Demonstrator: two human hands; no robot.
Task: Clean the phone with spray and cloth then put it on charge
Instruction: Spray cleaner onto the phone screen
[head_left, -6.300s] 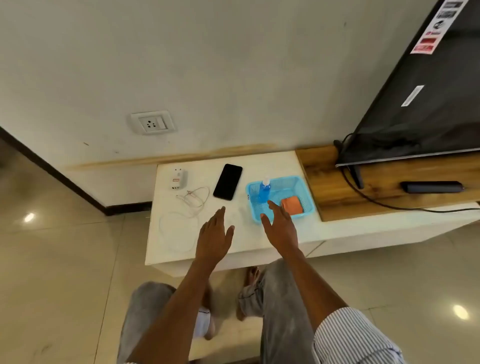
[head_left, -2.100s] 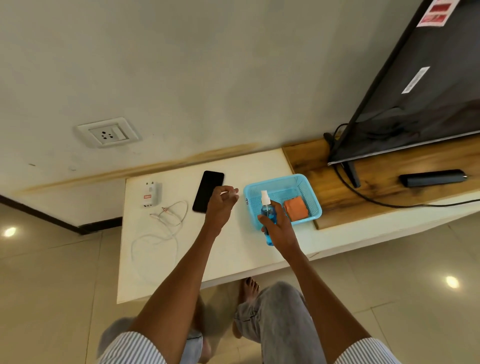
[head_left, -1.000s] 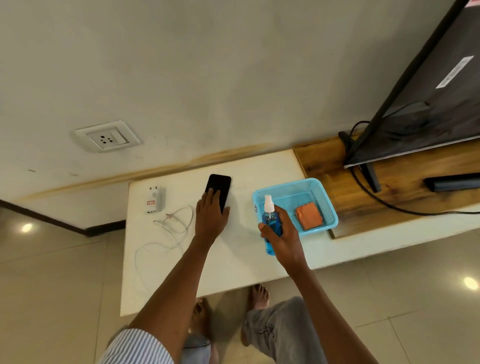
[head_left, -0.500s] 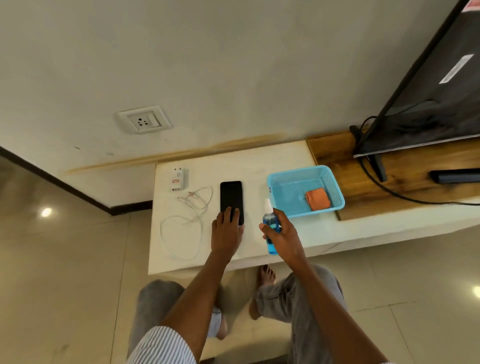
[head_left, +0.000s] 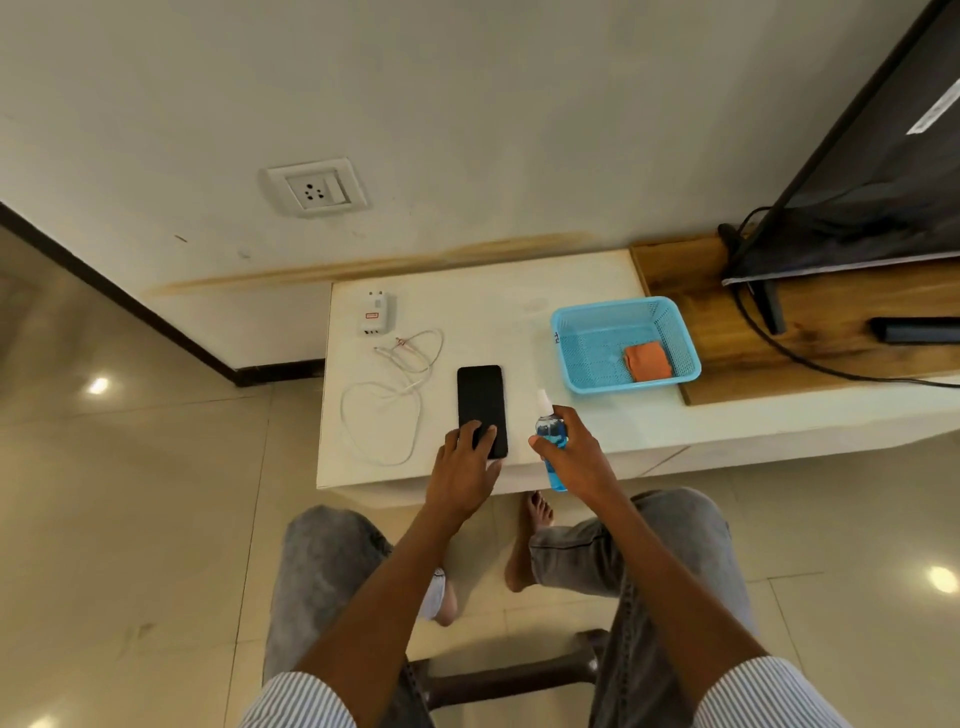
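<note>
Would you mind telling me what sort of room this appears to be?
Probably a home living room: a television stands on a low wood-and-white TV unit, over a glossy tiled floor.

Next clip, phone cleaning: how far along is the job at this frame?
Early. Done: the spray bottle is out of the blue basket, gripped in the right hand. In hand: the left hand rests its fingers on the phone, which lies flat near the table edge. Left: spraying, wiping with the orange cloth that lies in the basket, then connecting the cable and charger.
</note>
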